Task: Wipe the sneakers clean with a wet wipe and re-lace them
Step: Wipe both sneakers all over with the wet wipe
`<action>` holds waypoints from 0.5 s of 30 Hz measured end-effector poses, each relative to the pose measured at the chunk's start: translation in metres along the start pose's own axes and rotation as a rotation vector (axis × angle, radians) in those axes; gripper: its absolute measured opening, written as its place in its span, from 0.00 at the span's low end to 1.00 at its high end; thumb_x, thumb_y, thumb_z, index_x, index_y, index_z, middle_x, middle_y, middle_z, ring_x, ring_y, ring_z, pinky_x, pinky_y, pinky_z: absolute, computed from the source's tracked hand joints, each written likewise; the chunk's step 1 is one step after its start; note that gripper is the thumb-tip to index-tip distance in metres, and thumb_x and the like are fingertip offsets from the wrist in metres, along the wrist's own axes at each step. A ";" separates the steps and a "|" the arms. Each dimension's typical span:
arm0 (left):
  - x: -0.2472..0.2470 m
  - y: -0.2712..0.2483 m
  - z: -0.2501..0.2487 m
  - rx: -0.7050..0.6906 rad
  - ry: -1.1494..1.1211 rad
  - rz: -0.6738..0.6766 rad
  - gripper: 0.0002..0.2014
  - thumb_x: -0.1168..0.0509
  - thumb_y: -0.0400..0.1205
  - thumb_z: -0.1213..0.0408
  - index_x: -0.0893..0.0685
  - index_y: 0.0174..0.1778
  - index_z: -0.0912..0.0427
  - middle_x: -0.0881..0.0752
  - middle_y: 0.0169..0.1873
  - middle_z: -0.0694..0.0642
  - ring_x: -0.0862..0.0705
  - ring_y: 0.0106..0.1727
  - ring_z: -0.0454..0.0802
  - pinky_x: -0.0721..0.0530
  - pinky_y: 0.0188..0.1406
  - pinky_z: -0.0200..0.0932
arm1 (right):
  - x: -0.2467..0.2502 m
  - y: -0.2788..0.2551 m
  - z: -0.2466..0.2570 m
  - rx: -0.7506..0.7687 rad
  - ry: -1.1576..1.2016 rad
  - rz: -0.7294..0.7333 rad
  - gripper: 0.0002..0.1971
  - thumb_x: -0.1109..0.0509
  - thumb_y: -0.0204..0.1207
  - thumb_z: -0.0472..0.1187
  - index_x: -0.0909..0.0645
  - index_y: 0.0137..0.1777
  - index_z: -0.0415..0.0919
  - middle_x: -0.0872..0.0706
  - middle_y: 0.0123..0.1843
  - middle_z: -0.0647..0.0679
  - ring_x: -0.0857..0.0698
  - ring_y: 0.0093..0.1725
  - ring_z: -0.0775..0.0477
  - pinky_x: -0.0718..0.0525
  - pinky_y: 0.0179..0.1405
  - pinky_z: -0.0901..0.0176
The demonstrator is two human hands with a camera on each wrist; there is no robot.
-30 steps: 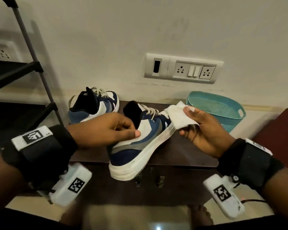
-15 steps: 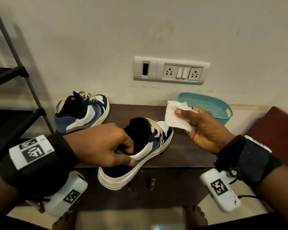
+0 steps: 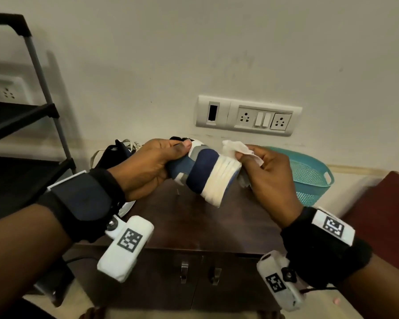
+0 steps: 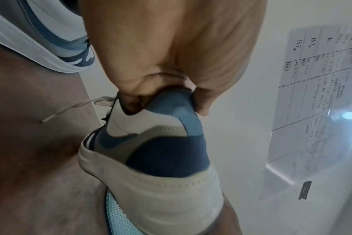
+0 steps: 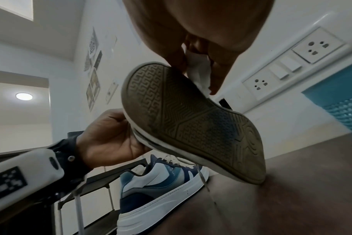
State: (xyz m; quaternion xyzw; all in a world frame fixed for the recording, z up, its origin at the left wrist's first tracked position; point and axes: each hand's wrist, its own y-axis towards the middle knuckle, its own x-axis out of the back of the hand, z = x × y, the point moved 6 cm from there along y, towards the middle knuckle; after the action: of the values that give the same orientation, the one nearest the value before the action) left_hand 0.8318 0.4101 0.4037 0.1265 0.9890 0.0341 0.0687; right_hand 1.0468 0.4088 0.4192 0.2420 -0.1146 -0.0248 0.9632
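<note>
left hand (image 3: 148,166): fingers curled around the collar of the held sneaker (image 3: 205,173), thumb on the outside, shoe lifted off the table (image 3: 194,226).
right hand (image 3: 267,178): fingers pinching a crumpled wet wipe (image 3: 234,148), pressed to the sole edge near the heel.
held sneaker: tipped on its side, heel toward the head camera, sole facing right; one lace (image 4: 74,108) hangs loose.
second sneaker (image 5: 163,187): upright on the table, back left, behind the left hand.
teal basket (image 3: 309,178): on the table, far right.

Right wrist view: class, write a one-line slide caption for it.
Left hand holds a sneaker sole-out while the right hand pinches a wipe at its heel edge.
</note>
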 end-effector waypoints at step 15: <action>0.003 -0.002 -0.008 0.077 0.150 -0.042 0.14 0.37 0.88 0.70 0.14 0.63 0.75 0.13 0.61 0.74 0.14 0.57 0.60 0.20 0.68 0.57 | -0.018 -0.049 0.035 0.699 -0.295 0.673 0.15 0.36 0.84 0.31 0.14 0.66 0.32 0.15 0.74 0.44 0.23 0.81 0.43 0.25 0.80 0.45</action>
State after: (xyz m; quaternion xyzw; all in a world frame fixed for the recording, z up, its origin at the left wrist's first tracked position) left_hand 0.8274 0.4090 0.4112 0.1051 0.9944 0.0038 -0.0096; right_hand 1.0213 0.3514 0.4225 0.4933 -0.3224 0.2929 0.7530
